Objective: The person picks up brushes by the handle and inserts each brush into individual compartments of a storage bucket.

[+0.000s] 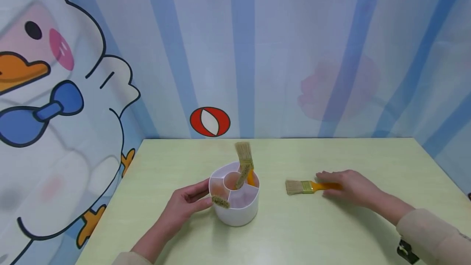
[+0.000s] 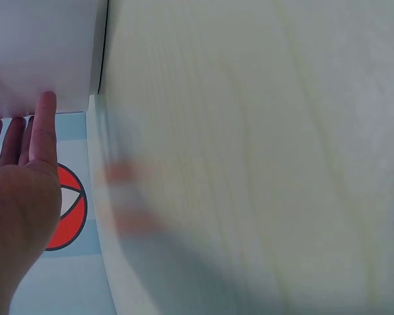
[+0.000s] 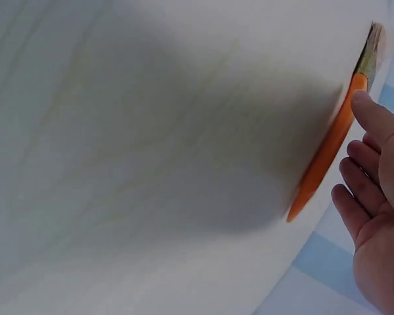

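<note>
My left hand [image 1: 184, 203] holds the left side of a white round divided holder [image 1: 237, 217], thumb at the front and fingers farther back; its wall [image 2: 43, 52] meets the fingertips in the left wrist view. A paintbrush [image 1: 243, 154] with pale bristles and an orange handle stands in the holder. Two speckled brown bristly ends [image 1: 220, 202] show at its centre and front left rim. To the right, a second flat paintbrush [image 1: 299, 187] lies with its bristles pointing left. My right hand [image 1: 351, 185] is at its orange handle [image 3: 325, 147], thumb overlapping it, other fingers loosely bent beside it.
The pale wood-grain table [image 1: 279, 236] ends at a back edge against a blue-and-white striped cloth [image 1: 272, 52] printed with a large white duck [image 1: 55, 154] on the left. The holder has a round middle cup with compartments around it.
</note>
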`<state>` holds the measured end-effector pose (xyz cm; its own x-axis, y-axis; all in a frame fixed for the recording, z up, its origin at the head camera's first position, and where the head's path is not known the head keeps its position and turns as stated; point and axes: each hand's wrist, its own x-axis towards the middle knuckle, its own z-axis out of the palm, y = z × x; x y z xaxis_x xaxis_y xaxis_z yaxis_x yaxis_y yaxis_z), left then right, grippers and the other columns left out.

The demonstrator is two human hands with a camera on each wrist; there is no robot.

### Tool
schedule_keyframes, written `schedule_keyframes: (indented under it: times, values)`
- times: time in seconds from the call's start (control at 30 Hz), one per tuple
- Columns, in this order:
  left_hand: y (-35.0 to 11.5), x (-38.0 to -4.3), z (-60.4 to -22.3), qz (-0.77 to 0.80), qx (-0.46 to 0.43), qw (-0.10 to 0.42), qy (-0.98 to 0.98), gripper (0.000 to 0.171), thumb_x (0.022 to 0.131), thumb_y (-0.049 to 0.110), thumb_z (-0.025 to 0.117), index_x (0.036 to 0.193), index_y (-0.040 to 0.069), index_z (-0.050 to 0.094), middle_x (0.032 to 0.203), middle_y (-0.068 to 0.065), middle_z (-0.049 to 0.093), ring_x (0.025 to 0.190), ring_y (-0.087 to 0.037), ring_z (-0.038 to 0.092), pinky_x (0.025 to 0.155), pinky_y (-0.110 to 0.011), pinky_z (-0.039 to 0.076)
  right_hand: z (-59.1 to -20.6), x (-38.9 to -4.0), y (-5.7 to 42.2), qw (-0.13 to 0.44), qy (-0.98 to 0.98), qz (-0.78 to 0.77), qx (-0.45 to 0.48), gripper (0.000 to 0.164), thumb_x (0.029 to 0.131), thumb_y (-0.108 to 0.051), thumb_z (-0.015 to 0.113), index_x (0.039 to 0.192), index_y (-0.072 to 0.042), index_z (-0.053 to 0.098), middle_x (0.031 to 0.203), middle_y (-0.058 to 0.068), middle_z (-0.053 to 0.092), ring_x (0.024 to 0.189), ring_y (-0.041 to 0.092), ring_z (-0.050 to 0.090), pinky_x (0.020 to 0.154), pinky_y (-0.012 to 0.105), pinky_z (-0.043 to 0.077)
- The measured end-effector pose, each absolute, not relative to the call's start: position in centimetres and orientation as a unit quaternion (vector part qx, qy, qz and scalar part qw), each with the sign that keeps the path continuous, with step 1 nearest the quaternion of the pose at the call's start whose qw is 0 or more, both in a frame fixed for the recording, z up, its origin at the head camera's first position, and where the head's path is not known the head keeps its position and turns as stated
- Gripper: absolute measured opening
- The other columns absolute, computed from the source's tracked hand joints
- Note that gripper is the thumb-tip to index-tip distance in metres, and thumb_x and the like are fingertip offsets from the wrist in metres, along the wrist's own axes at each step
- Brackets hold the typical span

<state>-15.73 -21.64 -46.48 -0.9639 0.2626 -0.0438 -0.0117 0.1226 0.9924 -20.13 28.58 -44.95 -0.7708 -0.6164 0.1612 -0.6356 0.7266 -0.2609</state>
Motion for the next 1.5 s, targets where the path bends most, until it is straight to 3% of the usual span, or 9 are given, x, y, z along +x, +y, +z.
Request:
schedule_keyframes:
  times: [0.2,0.43,0.8,1.03,1.3,1.5]
  values:
    - [-21.6,-15.7,-46.5,0.656,0.086,0.11,0.742,0.065,0.094,0.019,0.085,0.153,0.009,0.059,0.155,-0.009,0.059,0.145,-0.029,0.055,0.106,-0.026,0.055,-45.7,-20.0,27.9,0.027,-0.935,0.15,0.32,0.043,0.096,-0.024,0.081,0.134,-0.005,0.075,0.126,0.014,0.077,0.106,0.032,0.077,0.087,0.047,0.065]
    - [-21.6,-15.7,-46.5,0.657,0.082,0.114,0.741,0.066,0.094,0.02,0.085,0.153,0.009,0.059,0.155,-0.01,0.059,0.145,-0.03,0.055,0.107,-0.026,0.055,-45.8,-19.8,26.7,0.065,-0.935,0.088,0.338,0.032,0.092,-0.016,0.085,0.123,-0.007,0.081,0.109,0.008,0.082,0.09,0.024,0.079,0.074,0.039,0.066]
    - [-21.5,-15.7,-46.5,0.662,0.077,0.112,0.737,0.066,0.094,0.018,0.085,0.153,0.008,0.059,0.155,-0.01,0.059,0.145,-0.03,0.054,0.106,-0.028,0.056,-45.5,-19.7,24.9,0.098,-0.917,0.06,0.382,0.024,0.088,-0.01,0.087,0.112,-0.008,0.083,0.1,0.004,0.083,0.084,0.019,0.079,0.069,0.035,0.065]
    - [-21.5,-15.7,-46.6,0.669,0.078,0.11,0.731,0.065,0.094,0.016,0.085,0.153,0.008,0.059,0.155,-0.011,0.059,0.145,-0.029,0.055,0.105,-0.027,0.056,-45.0,-19.2,23.3,0.083,-0.91,0.151,0.377,0.025,0.09,-0.007,0.085,0.114,-0.007,0.084,0.105,0.005,0.083,0.089,0.02,0.08,0.075,0.037,0.067]
    - [-21.4,-15.5,-46.5,0.661,0.069,0.11,0.739,0.065,0.094,0.02,0.085,0.153,0.009,0.06,0.155,-0.01,0.059,0.145,-0.03,0.055,0.106,-0.028,0.056,-43.0,-18.7,21.2,0.012,-0.893,0.322,0.314,0.027,0.095,-0.008,0.08,0.123,-0.007,0.081,0.111,0.008,0.082,0.095,0.015,0.079,0.076,0.022,0.064]
    - [-21.4,-15.5,-46.4,0.668,0.074,0.111,0.733,0.065,0.094,0.018,0.084,0.154,0.009,0.059,0.155,-0.01,0.058,0.146,-0.03,0.054,0.106,-0.028,0.056,-41.0,-17.6,19.4,0.011,-0.866,0.395,0.305,0.028,0.097,-0.012,0.08,0.125,-0.009,0.08,0.112,0.005,0.082,0.095,0.009,0.078,0.078,0.025,0.065]
